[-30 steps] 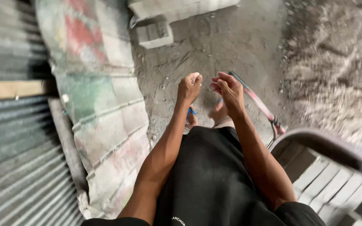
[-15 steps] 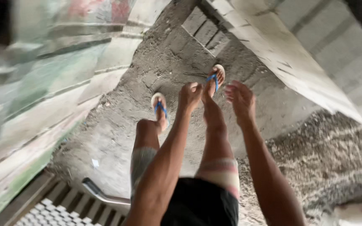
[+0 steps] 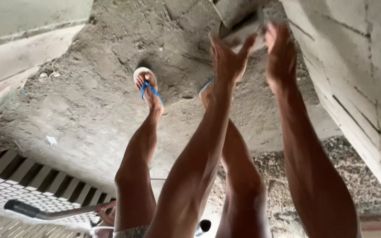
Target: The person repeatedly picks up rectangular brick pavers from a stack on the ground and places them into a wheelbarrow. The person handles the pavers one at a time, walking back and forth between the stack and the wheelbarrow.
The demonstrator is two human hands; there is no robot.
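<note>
Head view: a block wall (image 3: 358, 75) runs down the right over a dusty concrete floor (image 3: 89, 110). A white slatted chair (image 3: 27, 185) stands at lower left. Both arms reach forward to a grey block (image 3: 239, 17) at the top. The left hand (image 3: 228, 59) has its fingers spread against the block's near face; the right hand (image 3: 281, 53) lies open, fingers together, on its right side. Blue-strapped sandals (image 3: 146, 83) rest on the floor.
</note>
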